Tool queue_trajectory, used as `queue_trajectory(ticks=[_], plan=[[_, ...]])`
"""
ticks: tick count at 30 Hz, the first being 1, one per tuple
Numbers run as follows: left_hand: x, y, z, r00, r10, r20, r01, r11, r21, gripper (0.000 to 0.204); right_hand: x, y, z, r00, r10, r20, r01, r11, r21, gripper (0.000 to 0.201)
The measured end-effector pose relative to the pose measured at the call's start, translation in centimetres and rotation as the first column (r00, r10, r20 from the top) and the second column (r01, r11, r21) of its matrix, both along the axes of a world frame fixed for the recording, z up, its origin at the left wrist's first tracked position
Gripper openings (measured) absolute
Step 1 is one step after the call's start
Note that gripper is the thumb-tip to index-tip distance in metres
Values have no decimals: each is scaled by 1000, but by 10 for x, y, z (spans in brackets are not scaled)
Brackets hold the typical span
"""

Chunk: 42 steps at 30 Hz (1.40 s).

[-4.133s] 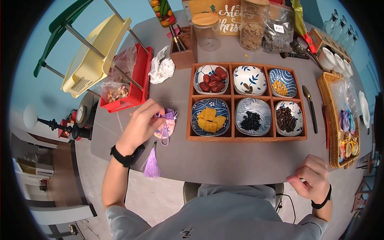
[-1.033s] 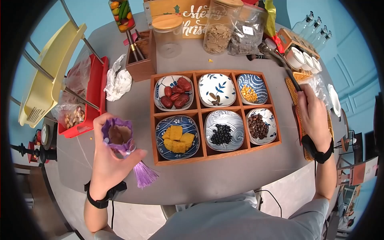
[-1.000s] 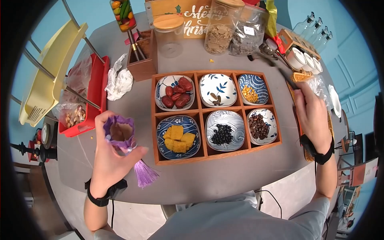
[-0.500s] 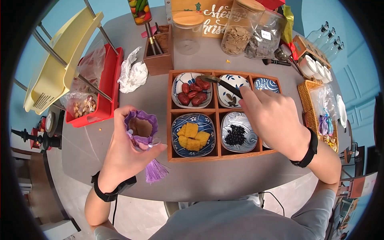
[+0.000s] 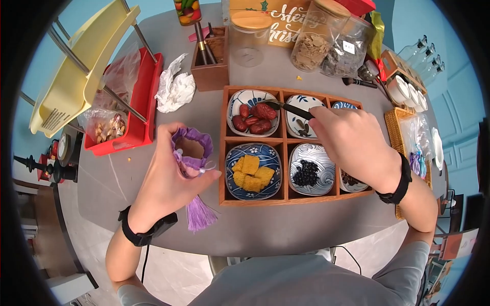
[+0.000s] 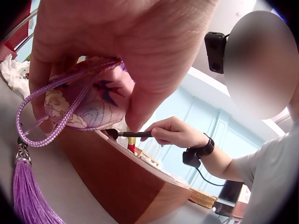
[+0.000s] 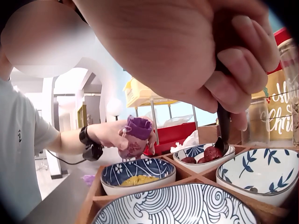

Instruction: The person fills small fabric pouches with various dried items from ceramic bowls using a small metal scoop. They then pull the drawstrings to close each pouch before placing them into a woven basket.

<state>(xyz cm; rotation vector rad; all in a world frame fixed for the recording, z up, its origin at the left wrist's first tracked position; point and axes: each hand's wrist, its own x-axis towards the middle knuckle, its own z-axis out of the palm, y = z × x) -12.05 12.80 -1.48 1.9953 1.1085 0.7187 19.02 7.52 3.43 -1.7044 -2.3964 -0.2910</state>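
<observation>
In the head view my left hand (image 5: 166, 176) grips a pink pouch (image 6: 100, 95) by its sides, its purple mouth (image 5: 193, 143) open and upward; a purple tassel (image 5: 200, 214) hangs below. My right hand (image 5: 357, 150) holds the black handle of a spoon (image 5: 296, 110), whose tip is in the bowl of red dates (image 5: 261, 126), at the back left of a wooden divided tray (image 5: 255, 202). The right wrist view has the spoon (image 7: 224, 128) pointing down against a date (image 7: 212, 153). Yellow pieces (image 5: 250, 164) fill the bowl in front of the dates.
Other tray bowls hold black beans (image 5: 306, 173), brown beans and a few dark seeds (image 5: 303, 127). Left stand a red bin (image 5: 145, 109) and crumpled tissue (image 5: 175, 86). Behind are a brush box (image 5: 212, 76), lidded jars (image 5: 248, 48) and bags. A wicker basket (image 5: 394, 127) sits right.
My right hand has come from the table's right side with the spoon, over the tray and down into the dates. The pouch, earlier lying on the table, is upright in my left hand.
</observation>
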Motion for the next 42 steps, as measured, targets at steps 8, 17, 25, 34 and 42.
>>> queue_trajectory(ticks=[8, 17, 25, 34, 42], plan=[[3, 10, -3, 1000, 13, -5, -13, 996, -86, 73, 19, 20, 24, 978, -103, -181, 53, 963, -265, 23], [6, 7, 2, 998, 41, -43, -46, 993, -108, 73, 16, 20, 25, 965, -114, -236, 3, 904, -428, 22], [5, 10, -3, 999, 30, -45, -34, 993, -113, 79, 24, 35, 10, 910, -171, -377, -85, 814, -575, 29], [7, 11, -5, 1000, 11, -1, -11, 991, -137, 77, 44, 49, 8, 761, -475, -442, -94, 594, -799, 35], [9, 17, -8, 999, -13, 51, 21, 989, -149, 74, 30, 45, 40, 793, -364, -489, -174, 633, -754, 34]])
